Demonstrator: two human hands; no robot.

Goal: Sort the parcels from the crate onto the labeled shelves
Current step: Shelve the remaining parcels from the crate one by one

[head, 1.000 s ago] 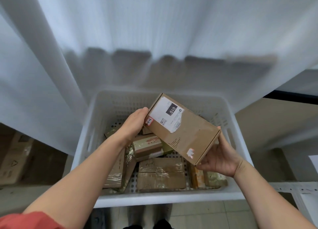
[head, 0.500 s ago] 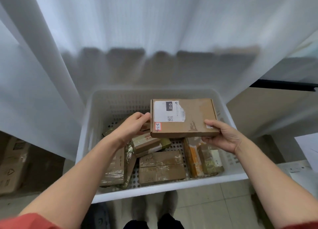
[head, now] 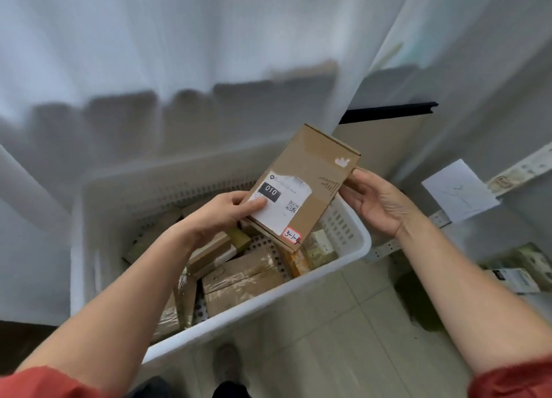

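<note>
A flat brown cardboard parcel [head: 310,176] with a white shipping label reading "010" and a small red-edged sticker marked "3-1-4" is held above the white perforated crate [head: 337,266]. My left hand [head: 221,215] grips its lower left edge, thumb lying on the label. My right hand [head: 376,200] touches the parcel's right edge with its fingertips, palm up and fingers extended. Several more taped brown parcels [head: 242,275] lie in the crate's bottom.
A white curtain [head: 179,54] hangs behind the crate. At the right a white shelf rail [head: 519,170] carries label strips and a paper sheet [head: 460,191]; green and white packages [head: 519,266] sit on the lower shelf. Tiled floor [head: 343,338] lies below.
The parcel has turned from lying level to standing lengthwise, its label end toward me. My left thumb moved onto the label and my right hand loosened to a fingertip touch. The view swung right toward the shelves.
</note>
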